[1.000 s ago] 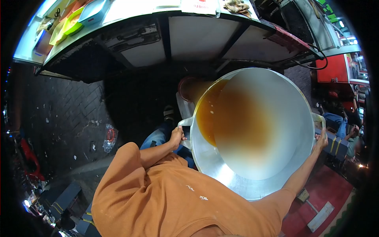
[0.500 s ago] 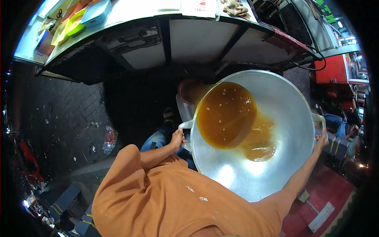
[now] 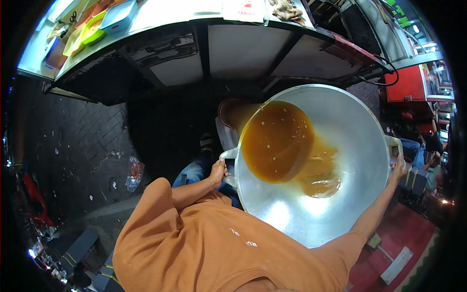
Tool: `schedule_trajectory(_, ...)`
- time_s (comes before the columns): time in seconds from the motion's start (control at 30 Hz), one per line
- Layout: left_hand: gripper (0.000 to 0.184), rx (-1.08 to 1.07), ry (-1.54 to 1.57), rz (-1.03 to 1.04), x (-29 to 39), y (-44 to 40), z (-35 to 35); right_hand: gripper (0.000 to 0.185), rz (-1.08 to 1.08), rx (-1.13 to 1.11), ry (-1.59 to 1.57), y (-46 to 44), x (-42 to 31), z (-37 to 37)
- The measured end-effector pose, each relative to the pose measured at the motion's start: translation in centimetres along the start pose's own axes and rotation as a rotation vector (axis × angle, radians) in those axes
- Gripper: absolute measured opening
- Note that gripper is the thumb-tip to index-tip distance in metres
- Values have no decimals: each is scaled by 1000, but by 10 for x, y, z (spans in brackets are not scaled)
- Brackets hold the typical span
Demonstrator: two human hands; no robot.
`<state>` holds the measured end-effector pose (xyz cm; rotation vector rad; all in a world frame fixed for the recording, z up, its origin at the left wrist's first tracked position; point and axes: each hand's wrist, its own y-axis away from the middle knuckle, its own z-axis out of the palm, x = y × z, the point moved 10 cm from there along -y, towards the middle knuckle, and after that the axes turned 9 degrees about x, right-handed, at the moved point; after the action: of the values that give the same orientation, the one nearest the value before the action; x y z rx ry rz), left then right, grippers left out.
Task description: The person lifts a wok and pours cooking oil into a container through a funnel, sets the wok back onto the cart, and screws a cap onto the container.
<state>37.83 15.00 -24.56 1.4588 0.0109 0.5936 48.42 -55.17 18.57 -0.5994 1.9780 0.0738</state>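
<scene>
A large silvery metal wok (image 3: 340,121) is tilted toward its left side in front of my body. Brown liquid (image 3: 275,141) with small pale bits is pooled against the wok's left wall, and a wet brown patch lies beside the pool. My left hand (image 3: 219,173) is closed round the handle at the wok's left. On the far right, my right hand (image 3: 399,169) grips the other handle. Just past the upper left rim, brown liquid shows over a round reddish container (image 3: 228,113), partly hidden by the wok.
Ahead stands a counter (image 3: 238,44) bearing a blue tub (image 3: 119,17), a green bowl (image 3: 92,29) and a crumpled cloth (image 3: 287,10). A plastic bag (image 3: 134,173) lies on the paving at left. A red cabinet (image 3: 406,83) and a seated person (image 3: 416,148) are at right.
The pale blur over the wok's inside is gone, showing the pooled liquid clearly. Both hands keep their grip, and the wok has barely moved.
</scene>
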Motion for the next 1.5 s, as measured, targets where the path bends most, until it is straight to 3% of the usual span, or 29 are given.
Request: schedule_trajectory(1.5,34,-1,13,-101,-3,17,1,32,-61,15,63,-6,-47,-2)
